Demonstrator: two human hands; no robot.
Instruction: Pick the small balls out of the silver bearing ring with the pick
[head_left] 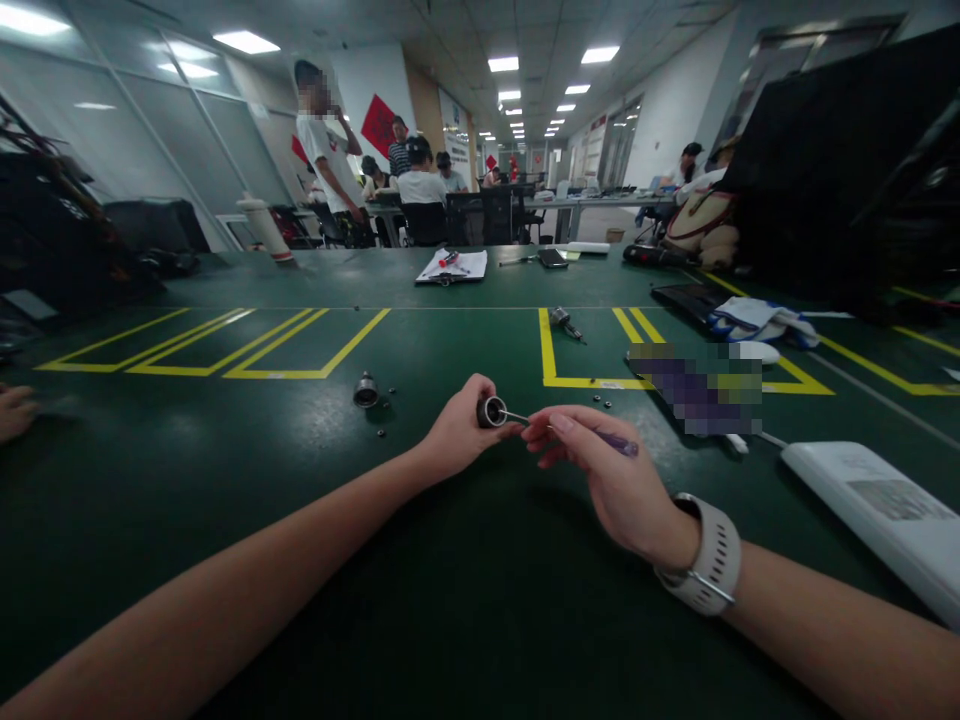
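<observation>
My left hand (459, 432) is closed around a small round metal part (491, 411), its open end facing me. My right hand (600, 475) pinches a thin screwdriver with a purple handle (613, 444); its metal tip reaches into the part's opening. Both hands hover just above the dark green table (450, 600). A white watch sits on my right wrist (709, 560). A second small metal cylinder (365, 390) stands on the table to the left, with a few tiny dark screws (381, 432) scattered near it.
Yellow tape rectangles (225, 345) mark the table. A white flat device (885, 520) lies at the right, gloves (757, 320) and a metal tool (562, 322) beyond. A clipboard (452, 266) and phone (553, 258) lie farther back. Another person's hand (13, 410) rests at the left edge. People sit in the background.
</observation>
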